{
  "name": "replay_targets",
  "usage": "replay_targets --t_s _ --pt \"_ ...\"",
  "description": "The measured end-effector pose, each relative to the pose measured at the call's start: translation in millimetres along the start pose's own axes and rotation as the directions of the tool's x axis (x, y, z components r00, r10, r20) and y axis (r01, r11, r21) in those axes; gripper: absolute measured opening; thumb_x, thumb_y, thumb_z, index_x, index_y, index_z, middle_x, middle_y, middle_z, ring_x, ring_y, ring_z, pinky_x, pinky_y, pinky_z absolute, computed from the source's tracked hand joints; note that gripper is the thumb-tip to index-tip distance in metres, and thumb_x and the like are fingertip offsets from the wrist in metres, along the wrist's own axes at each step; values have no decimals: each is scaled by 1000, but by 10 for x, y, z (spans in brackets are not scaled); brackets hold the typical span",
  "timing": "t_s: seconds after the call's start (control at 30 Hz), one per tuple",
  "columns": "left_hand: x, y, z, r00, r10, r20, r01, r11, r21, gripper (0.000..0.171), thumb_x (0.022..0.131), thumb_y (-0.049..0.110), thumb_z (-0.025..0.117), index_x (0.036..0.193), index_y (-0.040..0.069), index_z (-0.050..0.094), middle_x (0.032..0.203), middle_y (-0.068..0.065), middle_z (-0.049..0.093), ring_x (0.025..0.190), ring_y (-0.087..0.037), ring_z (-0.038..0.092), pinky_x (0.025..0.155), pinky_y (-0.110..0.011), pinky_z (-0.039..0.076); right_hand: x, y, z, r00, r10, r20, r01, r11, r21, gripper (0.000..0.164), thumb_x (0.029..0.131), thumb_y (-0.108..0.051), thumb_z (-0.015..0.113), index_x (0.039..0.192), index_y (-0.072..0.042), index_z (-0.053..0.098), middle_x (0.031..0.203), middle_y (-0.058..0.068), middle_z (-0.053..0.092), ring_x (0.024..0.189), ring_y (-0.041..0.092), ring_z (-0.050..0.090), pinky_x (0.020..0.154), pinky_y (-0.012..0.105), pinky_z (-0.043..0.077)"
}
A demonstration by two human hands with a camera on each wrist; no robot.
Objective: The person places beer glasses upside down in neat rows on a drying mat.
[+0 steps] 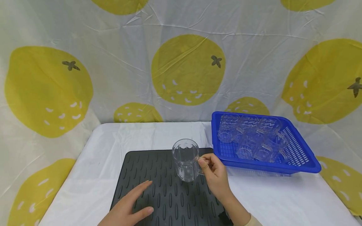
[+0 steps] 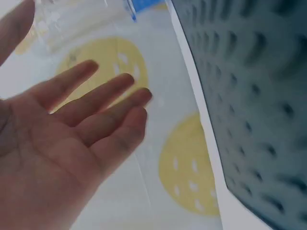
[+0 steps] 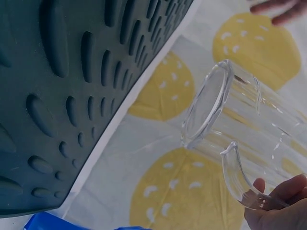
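Note:
My right hand (image 1: 216, 175) grips a clear glass mug (image 1: 185, 160) by its handle, holding it upright over the dark ribbed mat (image 1: 169, 194). In the right wrist view the mug's (image 3: 249, 120) thick base and curved handle show, with fingers pinching the handle's upper part. My left hand (image 1: 128, 204) is over the mat's left side, fingers spread and thumb apart, a short way left of the mug. The left wrist view shows that palm (image 2: 57, 139) with nothing in it.
A blue plastic basket (image 1: 305, 153) stands at the right back of the white-covered table (image 1: 271, 197). Several clear glass mugs (image 1: 254, 138) lie in it. Behind hangs a white curtain (image 1: 118, 75) printed with yellow lemons.

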State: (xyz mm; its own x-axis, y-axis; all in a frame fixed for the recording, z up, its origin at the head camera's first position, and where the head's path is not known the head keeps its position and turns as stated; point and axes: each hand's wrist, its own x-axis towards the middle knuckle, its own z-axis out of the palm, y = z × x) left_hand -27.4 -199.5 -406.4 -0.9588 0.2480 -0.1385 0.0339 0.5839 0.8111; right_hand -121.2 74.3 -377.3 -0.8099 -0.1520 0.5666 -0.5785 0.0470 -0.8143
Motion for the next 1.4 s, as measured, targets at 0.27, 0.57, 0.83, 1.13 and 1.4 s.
replay_targets --t_s 0.27,0.57,0.83,1.13,1.4 --pt "489 195 41 999 -23 30 32 923 -384 63 96 42 44 146 9 23 141 -17 37 125 -33 40 98 -52 33 0 -22 30 1000 4 -1 -4 1000 -1 8 89 12 50 90 5 55 69 8 48 56 13 45 49 24 41" --pt "837 98 225 970 -101 221 222 739 -636 90 88 67 33 136 -9 35 121 -22 56 105 -29 59 91 -44 43 -9 -41 57 1000 -26 15 26 1000 14 10 88 13 50 89 5 56 65 9 46 52 13 42 45 24 38" --pt "999 95 365 905 67 419 335 494 -802 90 91 65 25 135 -13 31 115 -22 60 99 -23 62 78 -27 50 -38 98 64 998 -44 35 42 999 34 12 87 14 51 90 4 56 68 6 47 57 10 44 48 24 39" --pt "1069 102 400 891 82 446 381 398 -835 85 91 64 28 126 -12 46 107 -13 65 95 -18 63 79 -27 49 -56 206 50 992 -95 88 90 995 51 15 83 18 54 90 4 57 73 8 53 64 12 45 52 25 40" --pt "1107 88 378 862 124 492 425 354 -833 82 92 63 28 131 -8 41 100 -10 67 94 -16 64 80 -26 49 -86 216 15 975 -121 187 116 993 34 22 84 14 56 95 -4 59 81 4 58 70 14 49 60 27 42"
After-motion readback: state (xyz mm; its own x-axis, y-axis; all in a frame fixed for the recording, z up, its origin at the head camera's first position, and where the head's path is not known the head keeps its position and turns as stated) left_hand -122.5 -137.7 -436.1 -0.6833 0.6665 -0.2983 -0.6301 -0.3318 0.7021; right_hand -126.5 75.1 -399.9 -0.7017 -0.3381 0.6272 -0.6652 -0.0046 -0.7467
